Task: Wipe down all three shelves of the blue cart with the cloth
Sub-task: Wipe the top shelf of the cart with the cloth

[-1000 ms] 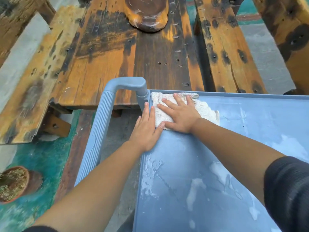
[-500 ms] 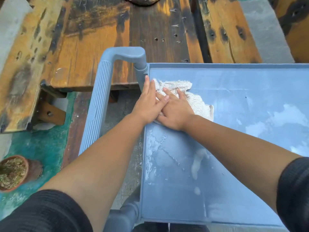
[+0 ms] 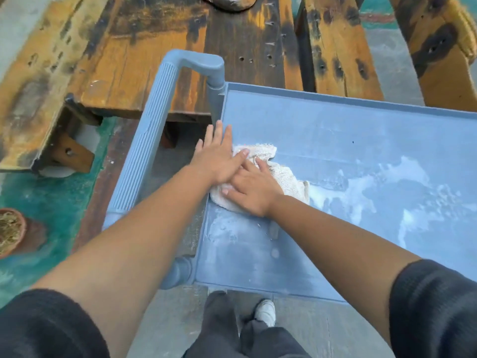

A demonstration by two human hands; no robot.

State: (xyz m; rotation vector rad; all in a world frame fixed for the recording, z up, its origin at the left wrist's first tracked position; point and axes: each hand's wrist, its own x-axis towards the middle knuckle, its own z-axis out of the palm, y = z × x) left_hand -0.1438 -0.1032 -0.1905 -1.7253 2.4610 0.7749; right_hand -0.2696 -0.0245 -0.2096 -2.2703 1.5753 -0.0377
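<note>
The blue cart's top shelf [image 3: 322,125] fills the right half of the head view, streaked with white residue [image 3: 402,187] on its right side. A white cloth [image 3: 289,177] lies near the shelf's left edge. My right hand [image 3: 251,191] presses flat on the cloth with straight fingers. My left hand [image 3: 219,156] lies flat over the shelf's left rim, its thumb overlapping the cloth and my right fingers. The lower shelves are hidden under the top one.
The cart's ribbed handle [image 3: 152,135] runs along the left. Weathered wooden benches [image 3: 144,52] stand beyond the cart. A clay pot [image 3: 10,231] sits on the green floor at the left. My legs and a white shoe [image 3: 265,312] are at the cart's near edge.
Both hands and the cloth have slid from the shelf's far left corner toward me along the left edge. My left hand now overlaps my right fingers.
</note>
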